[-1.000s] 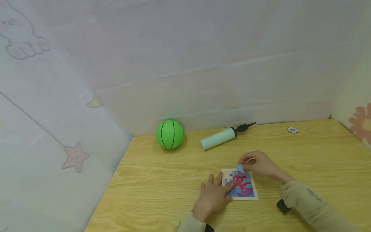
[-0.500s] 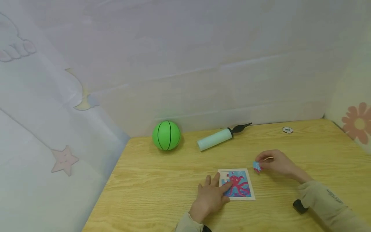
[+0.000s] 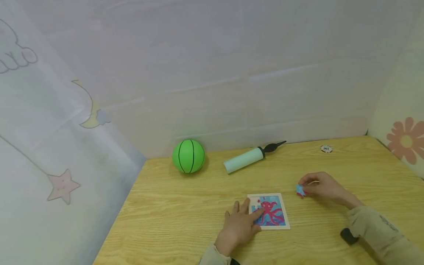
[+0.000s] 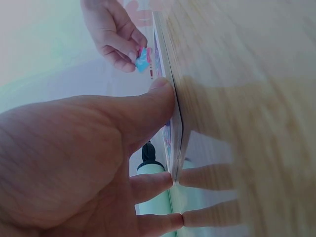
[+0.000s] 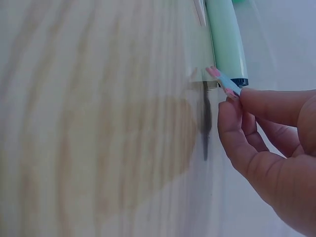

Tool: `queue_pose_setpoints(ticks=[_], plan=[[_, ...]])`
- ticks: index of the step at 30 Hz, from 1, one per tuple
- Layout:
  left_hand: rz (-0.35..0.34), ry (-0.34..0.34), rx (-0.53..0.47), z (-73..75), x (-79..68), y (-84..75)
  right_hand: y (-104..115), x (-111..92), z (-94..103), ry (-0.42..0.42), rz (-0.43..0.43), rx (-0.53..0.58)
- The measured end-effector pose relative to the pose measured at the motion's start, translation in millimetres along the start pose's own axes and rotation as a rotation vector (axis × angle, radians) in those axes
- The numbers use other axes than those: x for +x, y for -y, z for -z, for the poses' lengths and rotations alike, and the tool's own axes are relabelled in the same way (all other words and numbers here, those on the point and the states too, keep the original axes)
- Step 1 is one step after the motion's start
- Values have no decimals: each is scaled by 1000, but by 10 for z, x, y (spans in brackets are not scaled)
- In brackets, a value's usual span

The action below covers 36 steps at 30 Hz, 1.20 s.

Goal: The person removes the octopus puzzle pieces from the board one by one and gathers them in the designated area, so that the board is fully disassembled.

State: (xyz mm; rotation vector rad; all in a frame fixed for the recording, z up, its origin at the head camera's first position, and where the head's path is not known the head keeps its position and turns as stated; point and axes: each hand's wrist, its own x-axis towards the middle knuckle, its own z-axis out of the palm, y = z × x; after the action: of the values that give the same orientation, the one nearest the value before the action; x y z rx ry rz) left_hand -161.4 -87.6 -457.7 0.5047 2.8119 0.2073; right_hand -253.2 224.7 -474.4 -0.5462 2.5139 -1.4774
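So, right hand (image 3: 326, 186) pinching puzzle piece (image 3: 299, 190), 2 o'clock off octopus puzzle (image 3: 272, 213), left hand (image 3: 238, 225) at 8, fingers spread

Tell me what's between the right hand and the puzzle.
In the head view, the piece pinched by the right hand comes first, then bare table up to the puzzle.
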Motion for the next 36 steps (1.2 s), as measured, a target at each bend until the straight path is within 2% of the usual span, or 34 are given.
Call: queue_pose_setpoints(ticks=[4, 11, 15, 32, 36], plan=[[-1, 0, -1, -3, -2, -1, 2, 32, -28, 0, -9, -41], [-1, -3, 12, 8, -11, -11, -21, 99, -70, -28, -14, -215], [5, -4, 3, 16, -12, -15, -36, 132, -79, -30, -5, -266], [-8, -24, 1, 18, 19, -6, 13, 150, -81, -2, 7, -240], [-7, -30, -7, 0, 12, 0, 3, 143, -79, 14, -5, -194]])
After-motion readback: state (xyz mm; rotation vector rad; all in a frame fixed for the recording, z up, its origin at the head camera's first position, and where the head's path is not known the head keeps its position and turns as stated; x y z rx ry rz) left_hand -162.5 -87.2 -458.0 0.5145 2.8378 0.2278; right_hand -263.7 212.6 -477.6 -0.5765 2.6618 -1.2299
